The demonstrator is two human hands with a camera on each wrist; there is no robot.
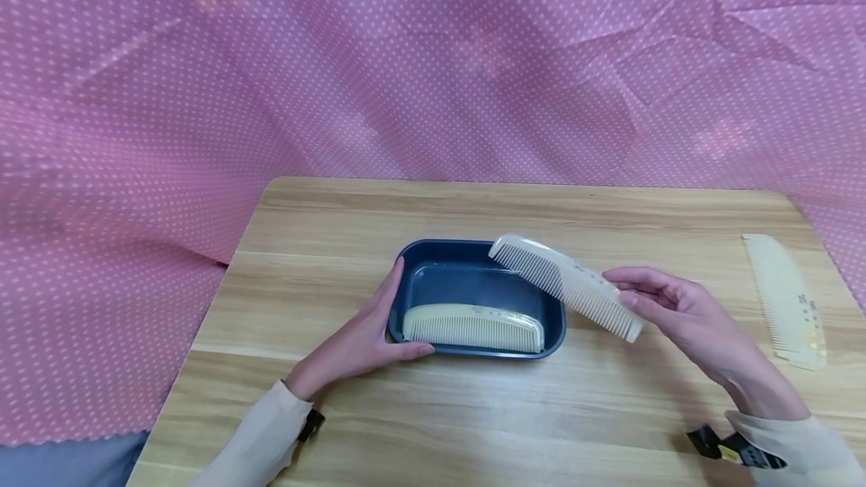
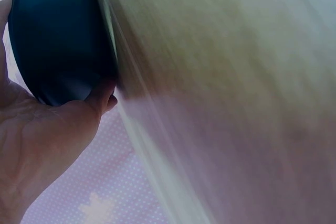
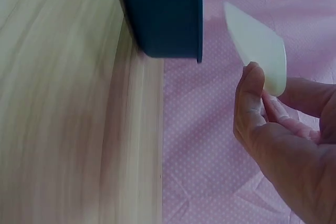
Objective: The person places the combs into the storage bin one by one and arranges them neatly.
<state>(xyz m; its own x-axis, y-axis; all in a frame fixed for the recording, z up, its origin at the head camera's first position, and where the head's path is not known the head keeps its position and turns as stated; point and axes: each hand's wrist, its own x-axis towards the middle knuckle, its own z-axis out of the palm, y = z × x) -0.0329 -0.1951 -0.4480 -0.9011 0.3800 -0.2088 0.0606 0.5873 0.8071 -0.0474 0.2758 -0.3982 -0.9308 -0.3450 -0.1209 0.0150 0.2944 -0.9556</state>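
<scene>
A dark blue rectangular box (image 1: 443, 284) stands on the table, with a cream comb (image 1: 473, 328) lying inside along its near wall, teeth toward me. My left hand (image 1: 361, 337) grips the box's left end, the thumb on the near side and the fingers on the far side; the left wrist view shows this hand (image 2: 47, 135) around the end. My right hand (image 1: 683, 322) pinches a second cream comb (image 1: 575, 280) between thumb and fingers. That comb is tilted, its far end over the box's right rim. In the right wrist view the held comb (image 3: 262, 51) is clear of the box (image 3: 163, 19).
A third cream comb (image 1: 788, 303) lies on the wooden table (image 1: 325, 246) near its right edge, beyond my right hand. Pink dotted cloth (image 1: 433, 66) hangs behind the table and along its left side.
</scene>
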